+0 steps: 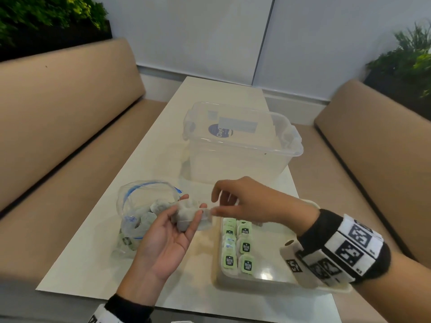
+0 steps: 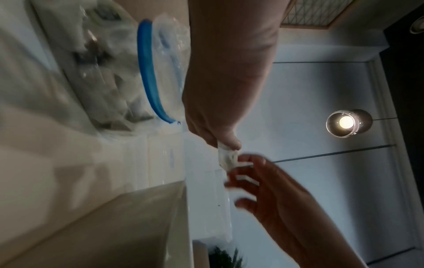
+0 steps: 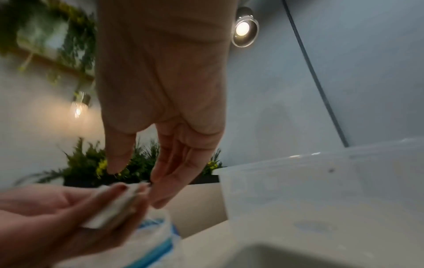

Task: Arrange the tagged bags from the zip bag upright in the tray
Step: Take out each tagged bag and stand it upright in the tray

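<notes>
Head view looks down and forward from above the desk [image 1: 163, 141], both hands mid-frame, fingers [image 1: 198, 215] meeting over the gap between zip bag [image 1: 144, 206] and tray [image 1: 275, 283]; clear tub [image 1: 242, 145] sits beyond the fingertips. Left wrist view is very close, rolled sideways, looking along the left hand [image 2: 224, 90] past its fingers toward wall and a lamp [image 2: 346, 123]; zip bag just beside the fingers. Right wrist view looks from low, up along the right hand [image 3: 165, 90], fingers [image 3: 174, 174] pointing down, tub wall beside them. All three share the spot where fingertips meet on a tea bag [image 1: 186, 215]; both wrist views catch the opposite hand.
</notes>
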The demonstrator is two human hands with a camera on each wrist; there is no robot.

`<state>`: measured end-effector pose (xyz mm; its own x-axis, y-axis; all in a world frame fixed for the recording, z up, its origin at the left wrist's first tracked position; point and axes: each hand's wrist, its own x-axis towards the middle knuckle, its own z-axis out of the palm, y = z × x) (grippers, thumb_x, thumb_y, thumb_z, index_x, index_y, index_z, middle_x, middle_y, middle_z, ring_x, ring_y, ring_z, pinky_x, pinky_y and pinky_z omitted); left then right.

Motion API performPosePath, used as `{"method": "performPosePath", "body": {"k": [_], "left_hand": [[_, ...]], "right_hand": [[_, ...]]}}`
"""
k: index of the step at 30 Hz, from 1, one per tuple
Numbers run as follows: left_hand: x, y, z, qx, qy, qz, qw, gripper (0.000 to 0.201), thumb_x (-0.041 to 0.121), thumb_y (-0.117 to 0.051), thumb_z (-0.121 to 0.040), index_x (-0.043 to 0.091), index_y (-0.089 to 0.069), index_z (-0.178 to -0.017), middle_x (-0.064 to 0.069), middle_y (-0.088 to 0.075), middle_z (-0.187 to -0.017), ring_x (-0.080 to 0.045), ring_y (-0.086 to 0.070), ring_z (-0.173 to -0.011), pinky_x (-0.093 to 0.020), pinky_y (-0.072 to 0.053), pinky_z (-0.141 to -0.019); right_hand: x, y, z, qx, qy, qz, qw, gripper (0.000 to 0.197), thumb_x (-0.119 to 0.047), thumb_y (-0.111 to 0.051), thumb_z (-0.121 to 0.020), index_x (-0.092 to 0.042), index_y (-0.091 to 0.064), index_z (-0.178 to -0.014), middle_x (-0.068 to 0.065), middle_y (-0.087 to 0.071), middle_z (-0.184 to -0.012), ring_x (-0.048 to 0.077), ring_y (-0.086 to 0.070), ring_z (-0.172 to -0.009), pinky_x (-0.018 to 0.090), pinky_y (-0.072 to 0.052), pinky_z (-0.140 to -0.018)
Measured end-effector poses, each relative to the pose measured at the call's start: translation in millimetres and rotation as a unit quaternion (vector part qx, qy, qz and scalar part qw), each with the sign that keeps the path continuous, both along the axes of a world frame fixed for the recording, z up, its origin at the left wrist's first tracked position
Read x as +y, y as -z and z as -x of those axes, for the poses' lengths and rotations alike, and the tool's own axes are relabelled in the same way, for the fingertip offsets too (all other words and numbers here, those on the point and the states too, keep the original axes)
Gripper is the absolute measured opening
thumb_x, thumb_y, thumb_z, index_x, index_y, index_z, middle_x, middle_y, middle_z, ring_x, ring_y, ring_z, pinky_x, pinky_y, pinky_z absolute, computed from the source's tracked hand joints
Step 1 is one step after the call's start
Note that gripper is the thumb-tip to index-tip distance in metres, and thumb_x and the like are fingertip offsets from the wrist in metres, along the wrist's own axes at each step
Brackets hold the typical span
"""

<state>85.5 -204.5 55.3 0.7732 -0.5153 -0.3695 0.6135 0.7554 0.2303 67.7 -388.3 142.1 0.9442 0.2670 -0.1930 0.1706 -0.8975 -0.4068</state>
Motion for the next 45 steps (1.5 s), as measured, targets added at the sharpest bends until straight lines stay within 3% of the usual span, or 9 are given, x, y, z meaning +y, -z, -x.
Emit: {"method": "performPosePath", "body": {"k": [4, 8, 10, 17, 22, 27, 31, 35, 45], "left_hand": [[-5.3, -6.1, 2.0, -0.007, -0.021, 0.029, 0.999, 0.098, -0.003, -0.093, -0.017, -0.002, -0.063, -0.111, -0.028, -0.066, -0.11, -0.042, -0.068, -0.094, -0.039, -0.06, -0.062], [-6.4, -8.8, 5.2, 0.002, -0.04, -0.028, 0.999, 0.026, 0.004, -0.059, -0.085, 0.005, -0.061, -0.111, -0.023, -0.068, -0.107, -0.031, -0.072, -0.083, -0.03, -0.06, -0.063], [-6.6, -5.0, 6.2, -0.009, -0.037, -0.06, 0.998, 0.022, 0.005, -0.042, -0.095, 0.007, -0.061, -0.107, -0.021, -0.069, -0.096, -0.029, -0.071, -0.077, -0.027, -0.06, -0.061], [-4.6, -4.8, 14.2, -0.076, 0.047, -0.122, 0.988, 0.023, -0.007, -0.044, -0.084, 0.002, -0.063, -0.095, -0.017, -0.064, -0.082, -0.036, -0.064, -0.085, -0.024, -0.057, -0.051], [-4.7, -13.4, 23.2, -0.183, 0.126, -0.118, 0.968, 0.029, -0.006, -0.07, -0.055, 0.004, -0.075, -0.082, -0.016, -0.07, -0.085, -0.027, -0.069, -0.078, -0.023, -0.057, -0.06], [-13.8, -10.8, 24.7, -0.198, 0.063, -0.168, 0.964, 0.016, 0.001, -0.066, -0.065, 0.011, -0.076, -0.072, -0.011, -0.072, -0.081, -0.016, -0.068, -0.067, -0.018, -0.056, -0.058], [-14.6, -8.8, 24.0, -0.253, 0.015, -0.235, 0.938, 0.023, 0.009, -0.07, -0.062, 0.011, -0.072, -0.085, -0.004, -0.072, -0.081, -0.014, -0.066, -0.069, -0.019, -0.055, -0.063], [-15.3, -3.9, 22.0, -0.281, -0.01, -0.295, 0.913, 0.022, 0.017, -0.072, -0.063, 0.011, -0.073, -0.085, -0.001, -0.069, -0.078, -0.015, -0.063, -0.07, -0.019, -0.054, -0.066], [-12.2, 4.0, 21.3, -0.242, 0.005, -0.301, 0.922, 0.03, 0.016, -0.072, -0.063, 0.012, -0.072, -0.093, 0.001, -0.062, -0.07, -0.019, -0.065, -0.068, -0.018, -0.055, -0.061]], "right_hand": [[23.6, 5.2, 1.9, -0.025, -0.008, -0.07, 0.997, 0.025, -0.023, -0.07, -0.083, -0.017, -0.057, -0.104, -0.002, -0.066, -0.093, 0.014, -0.065, -0.08, 0.022, -0.05, -0.07], [18.9, -1.0, -0.8, -0.104, -0.026, -0.053, 0.993, 0.018, -0.016, -0.067, -0.085, -0.02, -0.065, -0.102, -0.006, -0.068, -0.09, 0.009, -0.061, -0.075, 0.026, -0.05, -0.075], [16.4, -10.2, -1.4, -0.155, -0.07, -0.061, 0.984, 0.011, -0.017, -0.069, -0.084, -0.02, -0.071, -0.095, -0.009, -0.068, -0.086, 0.005, -0.059, -0.07, 0.019, -0.049, -0.07], [5.8, -27.5, -2.3, -0.14, -0.162, -0.145, 0.966, 0.012, -0.001, -0.071, -0.078, -0.012, -0.076, -0.081, 0.001, -0.068, -0.094, 0.009, -0.066, -0.075, 0.027, -0.056, -0.072], [-4.8, -34.3, -4.5, -0.102, -0.148, -0.099, 0.979, 0.018, -0.009, -0.073, -0.08, -0.027, -0.074, -0.08, -0.007, -0.054, -0.102, 0.007, -0.063, -0.074, 0.026, -0.055, -0.072], [-12.4, -32.9, -5.1, -0.086, -0.122, -0.086, 0.985, 0.019, -0.006, -0.066, -0.08, -0.02, -0.075, -0.09, -0.007, -0.071, -0.087, 0.009, -0.067, -0.076, 0.027, -0.055, -0.072], [-14.6, -23.7, -2.7, -0.112, -0.099, -0.149, 0.977, 0.012, -0.01, -0.073, -0.08, -0.014, -0.076, -0.091, -0.008, -0.072, -0.088, 0.003, -0.068, -0.076, 0.018, -0.055, -0.072], [-17.8, -17.9, 2.0, -0.139, -0.087, -0.188, 0.968, 0.014, -0.005, -0.07, -0.082, -0.014, -0.076, -0.092, -0.006, -0.069, -0.093, 0.013, -0.067, -0.08, 0.027, -0.056, -0.073], [-57.1, -19.7, 16.0, -0.084, -0.086, -0.052, 0.991, 0.025, -0.005, -0.06, -0.086, -0.022, -0.075, -0.097, -0.012, -0.071, -0.099, -0.001, -0.063, -0.082, 0.012, -0.05, -0.069]]}}
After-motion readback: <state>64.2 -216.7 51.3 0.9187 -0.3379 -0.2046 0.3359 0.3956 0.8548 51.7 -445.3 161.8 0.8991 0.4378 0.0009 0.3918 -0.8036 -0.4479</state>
